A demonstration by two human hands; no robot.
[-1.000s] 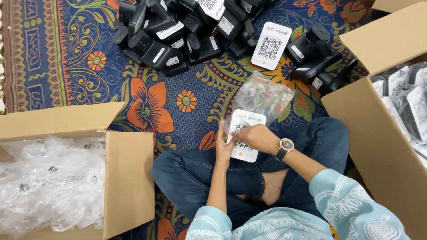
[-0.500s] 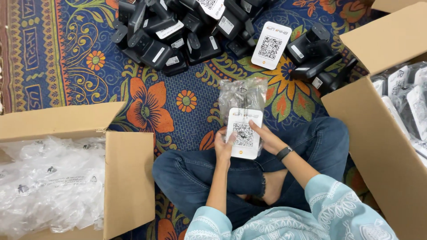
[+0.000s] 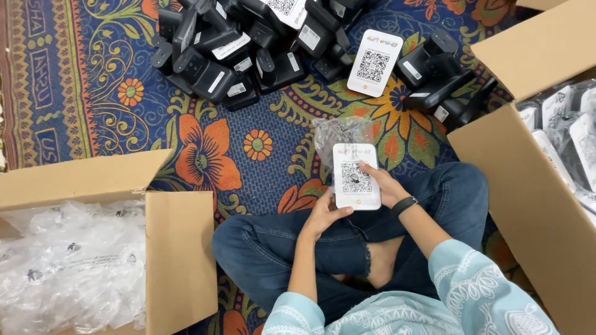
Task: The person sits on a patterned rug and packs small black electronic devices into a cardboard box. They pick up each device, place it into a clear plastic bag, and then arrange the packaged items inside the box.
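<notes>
Hands meet over my lap: left hand (image 3: 324, 214) props the white rounded plastic card (image 3: 356, 176) from below, right hand (image 3: 383, 185) grips its edge (crinkled clear plastic bag (image 3: 340, 131) bunched behind), steadying it face-up.

Patterned blue floral carpet (image 3: 248, 105) bears black device pile (image 3: 248, 56), two open cardboard boxes (image 3: 180, 260).

Card device (image 3: 356, 177): over person's lap, held between left hand (image 3: 324, 216) and right hand (image 3: 385, 186); plastic bag (image 3: 340, 131) just beyond it. Pile of devices (image 3: 248, 53) on carpet (image 3: 74, 93) ahead. Box of wrappers (image 3: 87, 248) at left; box of packed units (image 3: 528, 186) at right
</notes>
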